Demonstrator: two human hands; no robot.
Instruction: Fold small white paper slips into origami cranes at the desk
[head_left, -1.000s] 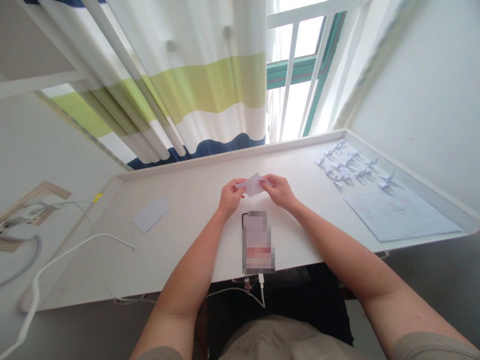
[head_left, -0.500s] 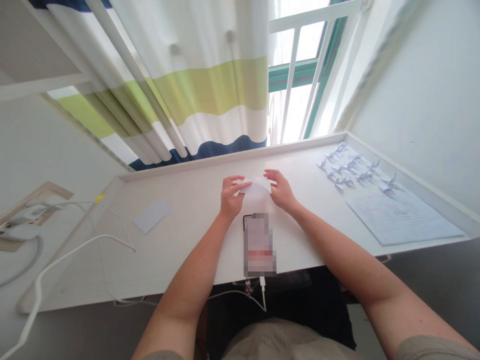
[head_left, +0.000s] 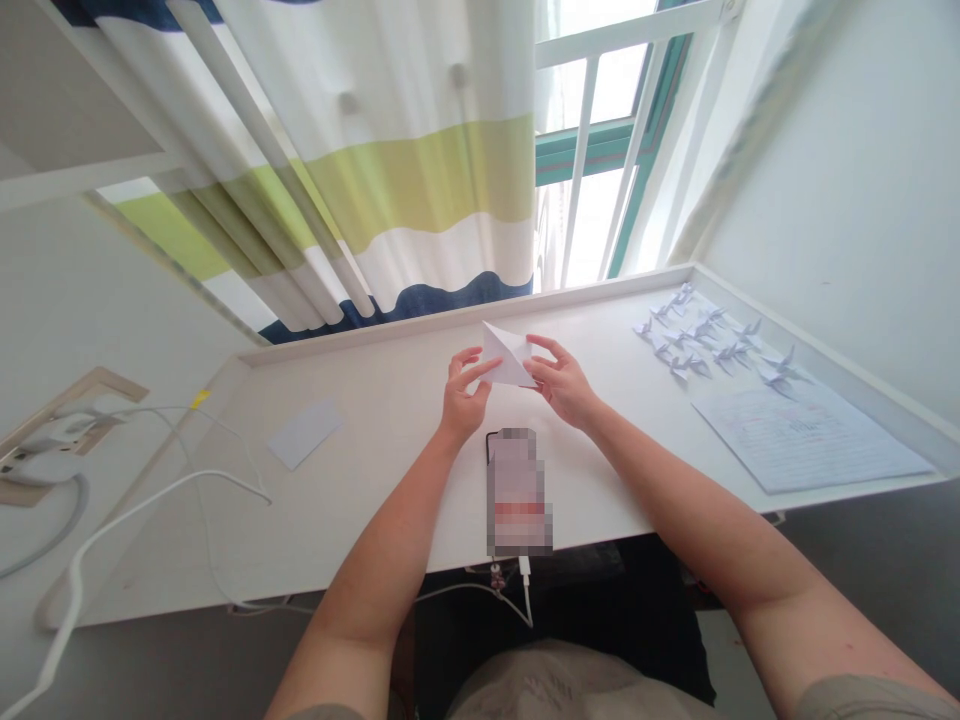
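A small folded sheet of white paper point(head_left: 507, 358) is held above the white desk point(head_left: 375, 470), tilted up on one corner. My left hand point(head_left: 465, 396) pinches its left side with thumb and fingers. My right hand point(head_left: 564, 382) grips its right side, fingers curled around the edge. Just below the hands a phone point(head_left: 517, 490) lies flat on the desk with a charging cable plugged into its near end.
Several folded paper cranes point(head_left: 701, 340) are spread at the desk's far right, beside a printed sheet point(head_left: 810, 435). A blank paper slip point(head_left: 303, 434) lies at the left. White cables point(head_left: 150, 500) trail across the left edge. Striped curtain and window stand behind.
The paper went from lying low and flat between the hands to being raised and turned up on a corner. Both hands stayed in about the same place.
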